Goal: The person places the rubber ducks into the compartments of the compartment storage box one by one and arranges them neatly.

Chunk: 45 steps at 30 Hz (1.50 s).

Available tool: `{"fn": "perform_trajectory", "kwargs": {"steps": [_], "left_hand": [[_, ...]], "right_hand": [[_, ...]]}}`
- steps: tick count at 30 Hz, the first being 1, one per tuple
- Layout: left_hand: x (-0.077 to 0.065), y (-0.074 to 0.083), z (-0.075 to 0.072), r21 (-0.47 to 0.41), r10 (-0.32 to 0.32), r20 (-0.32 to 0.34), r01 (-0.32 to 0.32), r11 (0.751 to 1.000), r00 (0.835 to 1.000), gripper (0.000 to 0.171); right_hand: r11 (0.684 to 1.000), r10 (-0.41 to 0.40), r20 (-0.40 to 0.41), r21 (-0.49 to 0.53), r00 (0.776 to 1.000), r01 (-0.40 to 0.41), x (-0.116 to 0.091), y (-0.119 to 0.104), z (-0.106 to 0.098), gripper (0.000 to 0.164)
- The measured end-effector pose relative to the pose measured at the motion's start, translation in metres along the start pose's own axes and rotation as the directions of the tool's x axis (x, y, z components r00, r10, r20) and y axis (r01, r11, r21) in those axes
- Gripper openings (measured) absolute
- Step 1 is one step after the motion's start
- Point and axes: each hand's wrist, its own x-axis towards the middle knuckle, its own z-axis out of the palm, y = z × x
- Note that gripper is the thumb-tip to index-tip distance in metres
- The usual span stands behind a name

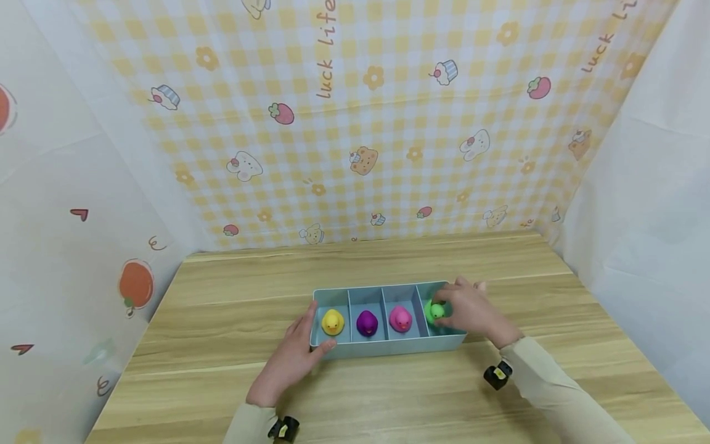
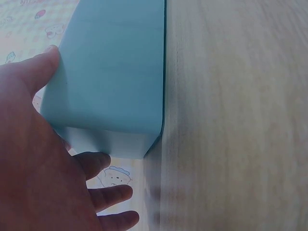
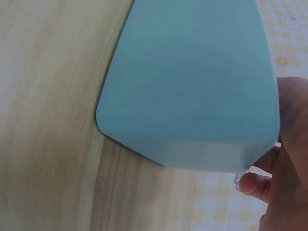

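Note:
A pale blue box [image 1: 388, 348] with several compartments stands on the wooden table. From left to right it holds a yellow rubber duck [image 1: 333, 322], a purple rubber duck [image 1: 367, 324], a pink rubber duck [image 1: 400, 319] and a green rubber duck [image 1: 436, 313], each in its own compartment. My right hand [image 1: 471, 312] reaches over the box's right end and pinches the green duck inside the rightmost compartment. At the left end, my left hand [image 1: 291, 356] rests against the box, thumb at the front rim and the other fingers extended and spread beside the end wall.
The wooden table [image 1: 233, 308] spreads around the box on all sides. A yellow checked cloth [image 1: 333, 135] with cartoon prints hangs behind it, and white cloths hang at both sides. Each wrist carries a small black camera [image 1: 497, 374].

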Motion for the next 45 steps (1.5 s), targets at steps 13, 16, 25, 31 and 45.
{"fn": "perform_trajectory", "kwargs": {"steps": [13, 16, 25, 31, 45], "left_hand": [[0.001, 0.000, 0.000, 0.007, 0.005, 0.004, -0.005, 1.000, 1.000, 0.088], [0.001, 0.000, -0.001, 0.001, 0.005, 0.007, -0.005, 1.000, 1.000, 0.087], [0.001, 0.000, -0.001, 0.005, 0.001, 0.010, -0.001, 1.000, 1.000, 0.088], [0.001, 0.000, -0.003, 0.019, 0.006, 0.027, -0.006, 1.000, 1.000, 0.088], [0.002, 0.004, -0.007, 0.117, -0.009, 0.029, 0.005, 0.993, 1.000, 0.090]], "right_hand": [[0.999, -0.017, 0.022, -0.036, 1.000, 0.018, 0.002, -0.001, 0.004, 0.034], [0.999, -0.015, 0.037, -0.050, 0.999, 0.017, 0.003, -0.002, 0.004, 0.034], [0.999, -0.010, 0.042, -0.046, 0.999, 0.012, 0.003, -0.001, 0.004, 0.035], [0.999, -0.001, 0.026, -0.035, 1.000, 0.002, 0.001, -0.002, -0.001, 0.038], [0.999, -0.050, -0.036, 0.007, 0.998, 0.051, -0.019, -0.004, -0.012, 0.046]]}}
